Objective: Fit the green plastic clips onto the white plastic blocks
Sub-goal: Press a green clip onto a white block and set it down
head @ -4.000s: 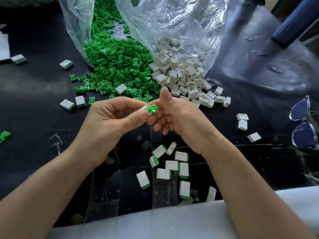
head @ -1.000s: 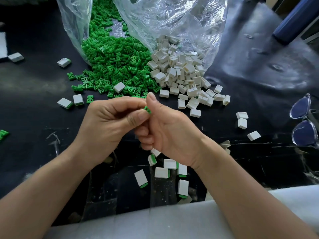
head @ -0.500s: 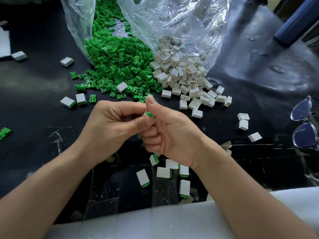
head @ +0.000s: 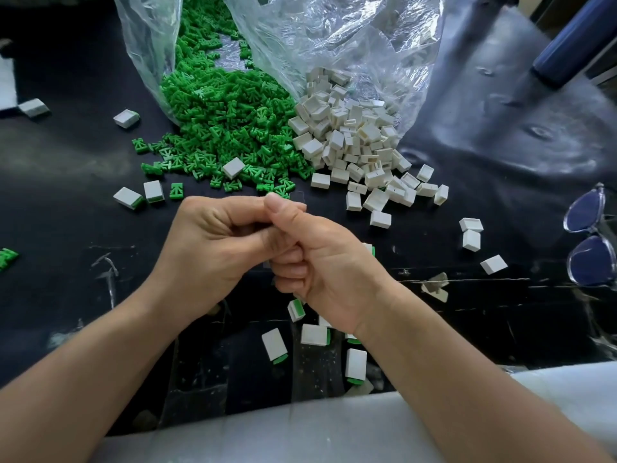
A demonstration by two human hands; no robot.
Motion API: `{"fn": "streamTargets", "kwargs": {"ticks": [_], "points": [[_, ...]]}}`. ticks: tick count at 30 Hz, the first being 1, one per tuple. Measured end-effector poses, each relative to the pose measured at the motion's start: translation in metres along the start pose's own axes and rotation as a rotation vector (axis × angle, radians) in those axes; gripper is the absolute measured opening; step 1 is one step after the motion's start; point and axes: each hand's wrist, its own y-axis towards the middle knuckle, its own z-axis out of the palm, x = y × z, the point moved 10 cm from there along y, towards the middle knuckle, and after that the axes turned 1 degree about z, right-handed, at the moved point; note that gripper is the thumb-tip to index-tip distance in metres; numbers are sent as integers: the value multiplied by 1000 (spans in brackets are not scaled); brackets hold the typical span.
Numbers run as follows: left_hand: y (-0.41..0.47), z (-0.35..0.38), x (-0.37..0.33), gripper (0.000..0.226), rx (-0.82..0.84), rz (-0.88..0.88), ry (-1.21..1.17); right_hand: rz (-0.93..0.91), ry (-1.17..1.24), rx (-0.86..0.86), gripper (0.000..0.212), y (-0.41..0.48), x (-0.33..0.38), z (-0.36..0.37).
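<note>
- A stray clip (head: 6, 259) lies at the left edge of the black tabletop (head: 60, 155). A stray block (head: 33, 107) sits farther back along that edge.
- Two capped blocks (head: 128, 197), each with green at one end, lie side by side left of the hands, with a single clip just beside them.
- The clips (head: 227, 128) spill in a green heap from a clear bag (head: 334, 38) at the back edge. One white block lies on the heap.
- The left hand (head: 213, 248), mid-tabletop, has its fingers curled. Thumb and forefinger pinch the held block (head: 271, 195), of which only a pale sliver shows.
- The right hand (head: 327, 262) touches the left, its fingers curled into the palm and its thumb pressed on the same piece.
- Finished blocks (head: 314, 335), each with a green end, lie scattered near the front edge, between the forearms.
- The blocks (head: 354, 138) form a white heap touching the green one on its right and thinning toward the hands.
- Glasses (head: 591, 238) rest at the right edge.
</note>
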Motion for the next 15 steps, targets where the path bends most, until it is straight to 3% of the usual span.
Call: {"fn": "streamTargets", "kwargs": {"ticks": [6,8,11,15], "points": [[2,-1,5,38,62,2,12,42,14,95,43,-2,3,5],[2,0,7,34,70,-5,-11,65,33,142,45,-3,4,7],[1,2,7,42,86,-12,-34,77,22,156,40,-3,4,7],[0,2,3,26,72,-4,-129,78,20,185,38,-3,5,6]]}}
